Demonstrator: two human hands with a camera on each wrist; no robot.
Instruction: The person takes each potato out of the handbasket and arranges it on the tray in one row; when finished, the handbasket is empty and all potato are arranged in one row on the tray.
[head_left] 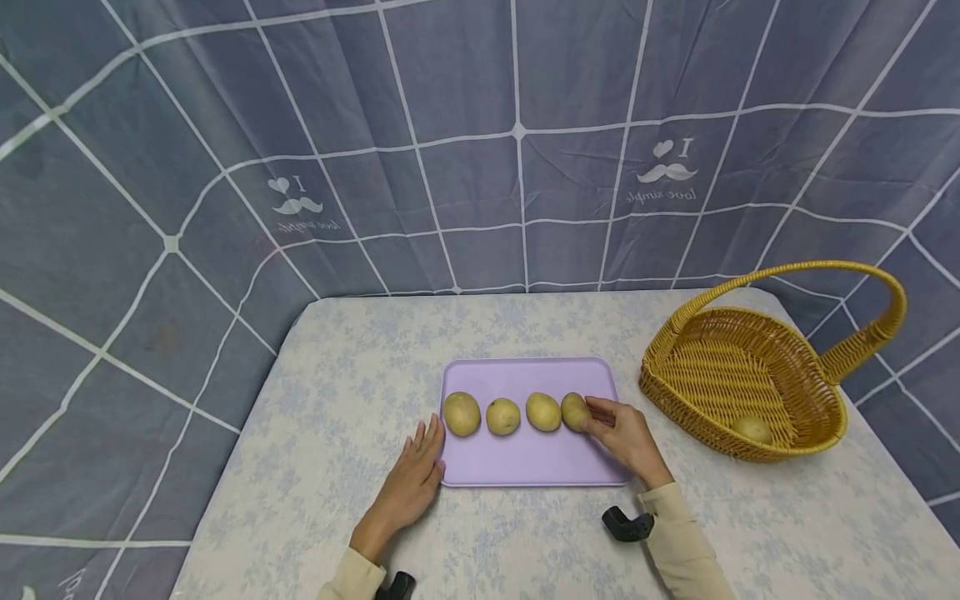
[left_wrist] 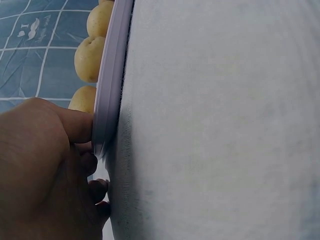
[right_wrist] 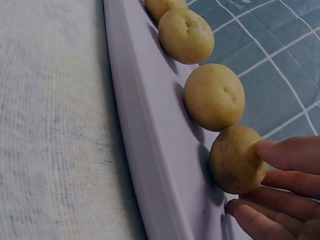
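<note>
A lilac tray (head_left: 525, 467) lies on the table with several potatoes in a row across it. My right hand (head_left: 619, 433) pinches the rightmost potato (right_wrist: 238, 160) between thumb and fingers, and that potato sits right up against its neighbour (right_wrist: 215, 97). Farther left in the row are a smaller round potato (head_left: 503, 417) and a larger potato (head_left: 462, 414) at the left end. Beside the tray's left edge lies my left hand (head_left: 411, 477), fingers extended. In the left wrist view, its thumb touches the tray rim (left_wrist: 107, 100).
To the right stands a yellow wicker basket (head_left: 667, 408) with a tall handle; one potato (head_left: 752, 429) lies inside it. A patterned cloth covers the table (head_left: 360, 358). Blue-grey checked curtains (head_left: 465, 183) hang behind and at the sides.
</note>
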